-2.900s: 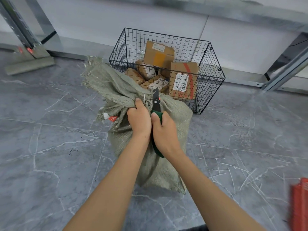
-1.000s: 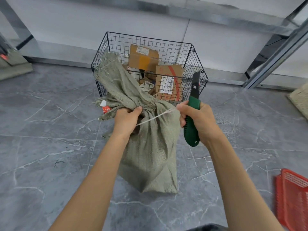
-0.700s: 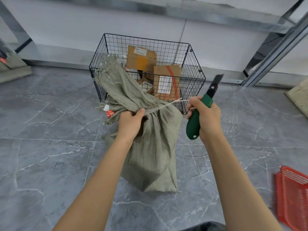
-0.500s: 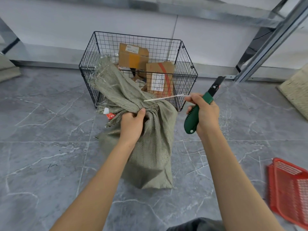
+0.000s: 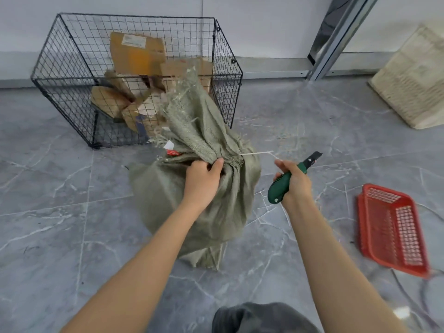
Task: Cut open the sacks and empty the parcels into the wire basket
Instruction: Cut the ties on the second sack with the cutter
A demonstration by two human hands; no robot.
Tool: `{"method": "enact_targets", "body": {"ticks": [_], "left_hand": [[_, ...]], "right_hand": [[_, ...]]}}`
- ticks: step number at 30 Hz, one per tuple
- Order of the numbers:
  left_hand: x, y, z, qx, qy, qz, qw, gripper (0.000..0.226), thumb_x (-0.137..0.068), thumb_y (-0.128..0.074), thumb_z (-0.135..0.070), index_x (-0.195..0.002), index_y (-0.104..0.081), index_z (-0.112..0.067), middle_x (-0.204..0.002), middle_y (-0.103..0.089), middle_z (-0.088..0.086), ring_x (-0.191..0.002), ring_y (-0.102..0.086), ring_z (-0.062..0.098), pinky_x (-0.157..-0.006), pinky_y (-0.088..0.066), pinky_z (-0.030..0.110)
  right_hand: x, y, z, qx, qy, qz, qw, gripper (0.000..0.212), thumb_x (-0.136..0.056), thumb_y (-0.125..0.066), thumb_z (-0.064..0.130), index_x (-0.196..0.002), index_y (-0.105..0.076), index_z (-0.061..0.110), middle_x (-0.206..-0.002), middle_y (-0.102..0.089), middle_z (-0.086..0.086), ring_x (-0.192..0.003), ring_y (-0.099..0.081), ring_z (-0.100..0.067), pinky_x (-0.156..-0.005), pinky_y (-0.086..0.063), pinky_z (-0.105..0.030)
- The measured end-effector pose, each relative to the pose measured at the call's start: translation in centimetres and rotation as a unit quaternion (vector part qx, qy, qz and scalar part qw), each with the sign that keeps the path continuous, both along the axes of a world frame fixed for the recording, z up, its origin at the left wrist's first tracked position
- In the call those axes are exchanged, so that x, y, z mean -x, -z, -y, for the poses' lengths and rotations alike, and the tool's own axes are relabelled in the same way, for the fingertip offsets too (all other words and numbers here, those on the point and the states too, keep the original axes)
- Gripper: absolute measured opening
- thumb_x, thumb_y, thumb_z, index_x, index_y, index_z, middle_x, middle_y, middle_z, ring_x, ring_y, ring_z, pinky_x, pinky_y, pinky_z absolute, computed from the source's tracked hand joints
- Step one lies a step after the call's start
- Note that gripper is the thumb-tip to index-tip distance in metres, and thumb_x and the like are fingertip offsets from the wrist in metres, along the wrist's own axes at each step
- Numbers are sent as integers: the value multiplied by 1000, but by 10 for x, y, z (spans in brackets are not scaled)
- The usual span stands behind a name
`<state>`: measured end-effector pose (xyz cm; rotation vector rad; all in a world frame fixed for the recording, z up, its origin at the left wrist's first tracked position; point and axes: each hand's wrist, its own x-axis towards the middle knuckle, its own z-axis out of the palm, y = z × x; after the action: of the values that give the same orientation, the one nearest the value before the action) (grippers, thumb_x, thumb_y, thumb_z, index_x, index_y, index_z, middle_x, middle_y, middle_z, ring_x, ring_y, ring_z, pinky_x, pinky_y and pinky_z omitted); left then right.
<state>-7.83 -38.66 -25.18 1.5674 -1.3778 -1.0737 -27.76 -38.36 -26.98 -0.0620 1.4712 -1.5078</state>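
Grey marbled floor (image 5: 60, 212) is bounded at its far edge by a pale wall (image 5: 264, 25) and a metal rack post (image 5: 336, 37). A wire basket (image 5: 72, 106) holding cardboard parcels (image 5: 137, 54) is set at the far left. A green sack (image 5: 173, 200) is stood just before it, its loose top against the basket's near corner. Its neck is gripped by the left hand (image 5: 201, 179). A green-handled knife (image 5: 280, 188) is gripped by the right hand (image 5: 294, 181), blade out. A white tie (image 5: 257, 153) is seen sticking from the neck. A red tray (image 5: 391, 229) is laid at the right edge.

You can read nothing here: the label (image 5: 133, 41) on the parcel (image 5: 138, 58) at 11 o'clock and the tag (image 5: 169, 145) on the sack (image 5: 192, 207) are blurred.
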Motion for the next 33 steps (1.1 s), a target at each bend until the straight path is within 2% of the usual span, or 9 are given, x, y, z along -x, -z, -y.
{"method": "enact_targets", "body": {"ticks": [2, 6, 11, 14, 16, 20, 22, 27, 33], "left_hand": [[14, 6, 2, 2, 19, 21, 1000, 47, -94, -53, -28, -51, -40, -15, -44, -38, -6, -37, -36, 4, -40, -29, 13], [32, 17, 11, 7, 40, 73, 996, 49, -94, -52, -31, -50, -40, -12, -44, -39, -2, -36, -39, 7, -39, -29, 15], [42, 25, 26, 28, 49, 115, 992, 49, -95, -51, -31, -52, -42, -9, -46, -41, 1, -38, -41, 9, -37, -28, 15], [43, 28, 31, 32, 46, 126, 990, 49, -95, -51, -31, -54, -42, -6, -47, -41, 4, -40, -38, 14, -38, -28, 17], [43, 30, 34, 29, 49, 122, 991, 49, -94, -52, -30, -53, -42, -6, -44, -42, 1, -38, -38, 10, -38, -29, 16], [44, 31, 36, 27, 55, 110, 992, 52, -94, -53, -24, -45, -39, -14, -32, -45, -13, -32, -42, 2, -36, -29, 10], [45, 31, 35, 24, 54, 104, 993, 53, -94, -53, -24, -45, -36, -15, -30, -42, -13, -31, -40, 3, -35, -28, 11], [44, 32, 31, 28, 56, 94, 994, 53, -94, -53, -23, -45, -36, -15, -31, -43, -14, -33, -42, 3, -37, -29, 11], [42, 28, 25, 20, 59, 89, 994, 51, -94, -53, -26, -47, -40, -11, -39, -39, -5, -33, -39, 7, -36, -27, 14]], "right_hand": [[15, 23, -7, -30, 25, 36, 999, 17, -89, -61, 11, -104, -54, 6, -75, -73, 1, -47, -49, -12, -46, -45, -19], [47, 63, -22, -71, 87, 86, 990, 22, -89, -60, 10, -110, -63, 4, -83, -70, 0, -44, -50, -11, -43, -45, -18], [78, 105, -38, -132, 135, 76, 979, 21, -86, -62, 8, -107, -60, 5, -77, -71, -1, -49, -51, -13, -45, -45, -20], [81, 125, -41, -167, 132, 68, 975, 26, -87, -61, 9, -112, -61, 2, -82, -70, -4, -49, -51, -14, -46, -44, -21], [79, 134, -39, -176, 128, 70, 974, 26, -87, -61, 9, -111, -63, 0, -85, -70, -5, -50, -51, -14, -46, -45, -21], [75, 142, -35, -206, 119, 70, 969, 10, -82, -67, 9, -89, -69, 3, -82, -73, -3, -48, -55, -13, -48, -47, -22], [73, 144, -33, -205, 117, 77, 969, 6, -83, -68, 11, -84, -68, 6, -86, -73, -4, -50, -56, -14, -49, -48, -24], [69, 142, -34, -181, 125, 78, 972, 9, -89, -63, 16, -96, -59, 11, -90, -74, -2, -55, -56, -14, -55, -48, -26], [68, 113, -29, -165, 113, 53, 978, 11, -90, -63, 18, -94, -56, 12, -84, -74, -1, -55, -56, -13, -56, -49, -26]]}}
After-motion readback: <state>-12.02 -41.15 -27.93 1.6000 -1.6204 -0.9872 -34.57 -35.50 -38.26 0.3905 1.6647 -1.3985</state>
